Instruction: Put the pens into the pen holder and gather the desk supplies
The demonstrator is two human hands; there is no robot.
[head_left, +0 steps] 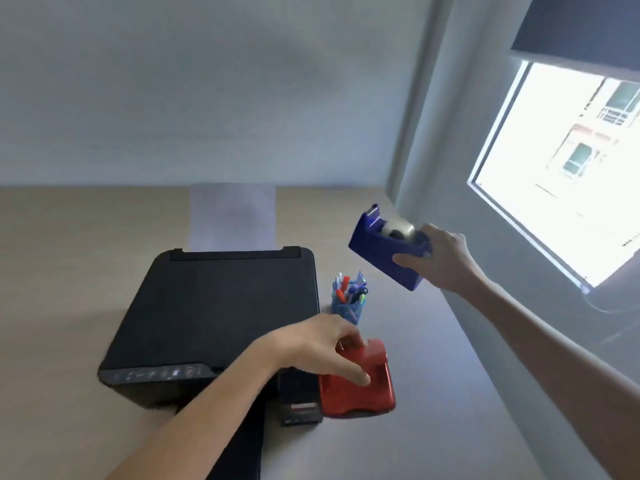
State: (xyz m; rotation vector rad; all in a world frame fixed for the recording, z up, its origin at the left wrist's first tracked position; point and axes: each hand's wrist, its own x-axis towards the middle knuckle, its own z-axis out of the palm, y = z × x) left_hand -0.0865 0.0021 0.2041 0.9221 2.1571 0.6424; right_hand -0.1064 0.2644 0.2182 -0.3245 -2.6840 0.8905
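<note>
Right hand (446, 258) fingers gripped the blue tape dispenser (384, 245) at two o'clock; left hand (322, 344) fingers clasped the red hole punch (360, 393).

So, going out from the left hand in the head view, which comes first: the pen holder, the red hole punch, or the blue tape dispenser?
From the left hand:
1. Red hole punch: right under the fingers, touched by them.
2. Pen holder: just behind the hand, standing beside the printer.
3. Blue tape dispenser: farthest, held up in the right hand, toward the window side.

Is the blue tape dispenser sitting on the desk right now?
No, the right hand holds the blue tape dispenser in the air above the desk.
</note>
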